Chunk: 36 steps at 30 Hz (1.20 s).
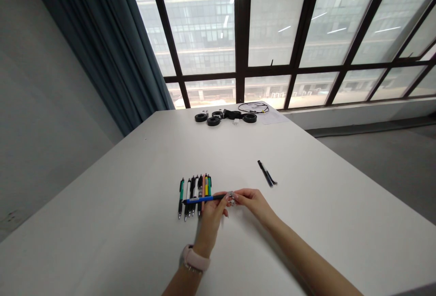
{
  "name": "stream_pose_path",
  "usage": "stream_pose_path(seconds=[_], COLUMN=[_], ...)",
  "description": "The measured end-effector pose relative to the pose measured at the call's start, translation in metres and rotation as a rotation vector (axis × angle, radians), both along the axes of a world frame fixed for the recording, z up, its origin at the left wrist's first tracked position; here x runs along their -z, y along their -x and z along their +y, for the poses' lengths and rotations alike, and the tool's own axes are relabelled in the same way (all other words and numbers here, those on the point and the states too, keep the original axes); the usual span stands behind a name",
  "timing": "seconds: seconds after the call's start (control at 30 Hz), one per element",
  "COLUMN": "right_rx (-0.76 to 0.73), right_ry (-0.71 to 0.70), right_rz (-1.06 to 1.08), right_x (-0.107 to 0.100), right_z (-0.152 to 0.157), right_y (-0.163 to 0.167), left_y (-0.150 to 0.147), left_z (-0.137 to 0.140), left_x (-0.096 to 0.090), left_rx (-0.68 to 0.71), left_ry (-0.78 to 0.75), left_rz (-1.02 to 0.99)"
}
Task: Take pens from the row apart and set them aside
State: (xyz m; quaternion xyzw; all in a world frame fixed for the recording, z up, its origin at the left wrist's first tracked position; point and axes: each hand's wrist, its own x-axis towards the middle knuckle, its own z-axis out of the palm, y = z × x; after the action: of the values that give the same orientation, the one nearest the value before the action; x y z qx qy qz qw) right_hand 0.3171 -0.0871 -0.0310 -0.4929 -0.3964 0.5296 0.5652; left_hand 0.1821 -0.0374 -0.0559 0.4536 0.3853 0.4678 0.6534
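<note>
In my left hand [217,209] lies a blue pen [201,199] with a black grip, held sideways with its tip end pointing right. The fingers of my right hand [250,198] pinch at that right end, where a small shiny piece [232,199] shows between the hands; I cannot make out what it is. Under and behind the blue pen, a row of several pens [189,196] lies side by side on the white table, in green, white, black, pink and yellow. My left hand partly covers the right side of that row.
Two slim black pen-like pieces [266,173] lie on the table [163,150] to the right. Several black rolled straps [213,121] and a thin black cable [254,107] sit at the far end. Beyond stand windows and a blue curtain [112,41].
</note>
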Motion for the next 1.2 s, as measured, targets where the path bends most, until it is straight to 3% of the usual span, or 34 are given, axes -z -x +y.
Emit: stream_pose_path(seconds=[0.27,0.6,0.93,1.2], right_rx=[0.074,0.113,0.064,0.000], right_ry=[-0.069,-0.070,0.036,0.066], right_rz=[-0.163,-0.186,0.135,0.079], right_x=[0.013,0.011,0.001,-0.002], right_z=[0.003,0.004,0.003,0.001], right_y=[-0.002,-0.007,-0.010,-0.012], left_y=[0.002,0.000,0.002,0.001], left_z=[-0.005,-0.005,-0.008,-0.004], left_x=[-0.006,-0.016,-0.023,-0.019], left_rx=[-0.018,-0.062,-0.023,-0.006], left_ry=[0.053,0.141,0.215,0.186], left_rz=[-0.080,-0.162,-0.226,-0.172])
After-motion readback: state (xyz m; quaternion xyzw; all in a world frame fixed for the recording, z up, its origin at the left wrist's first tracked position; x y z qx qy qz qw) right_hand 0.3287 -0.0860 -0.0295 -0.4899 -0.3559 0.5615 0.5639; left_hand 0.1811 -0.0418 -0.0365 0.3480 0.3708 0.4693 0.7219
